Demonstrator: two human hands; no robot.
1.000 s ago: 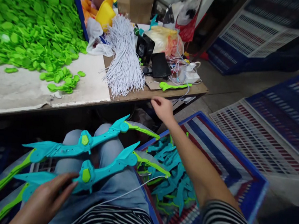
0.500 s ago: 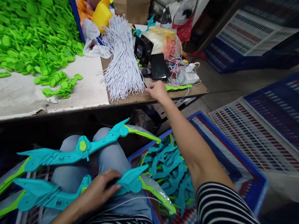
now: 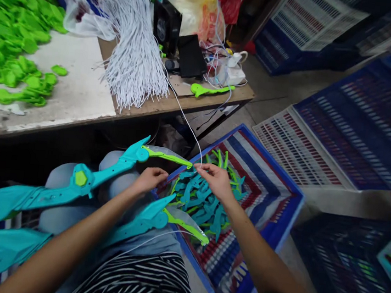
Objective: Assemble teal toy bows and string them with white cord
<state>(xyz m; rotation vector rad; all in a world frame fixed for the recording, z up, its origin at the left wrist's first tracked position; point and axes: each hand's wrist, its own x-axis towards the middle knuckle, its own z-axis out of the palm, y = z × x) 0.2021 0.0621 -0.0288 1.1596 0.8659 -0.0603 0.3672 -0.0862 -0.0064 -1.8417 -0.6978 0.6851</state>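
Observation:
Two turquoise toy bows with lime-green limbs lie across my lap. The farther toy bow has a green hexagonal piece at its middle; the nearer toy bow has a white string at its right limb. My right hand pinches a white string, right beside the green tip of the farther bow. From there the string runs up to the table. My left hand is above my lap, between the two bows, its fingers drawn together. Whatever they hold, if anything, is hidden.
A bundle of white strings lies on the table, near loose green pieces. Beside it are a black fan and a green limb piece. A blue crate holds turquoise and green parts; more crates stand right.
My right hand has come back from the table with a white string to the farther bow's tip. My left hand has left the nearer bow and moved up. The view has shifted.

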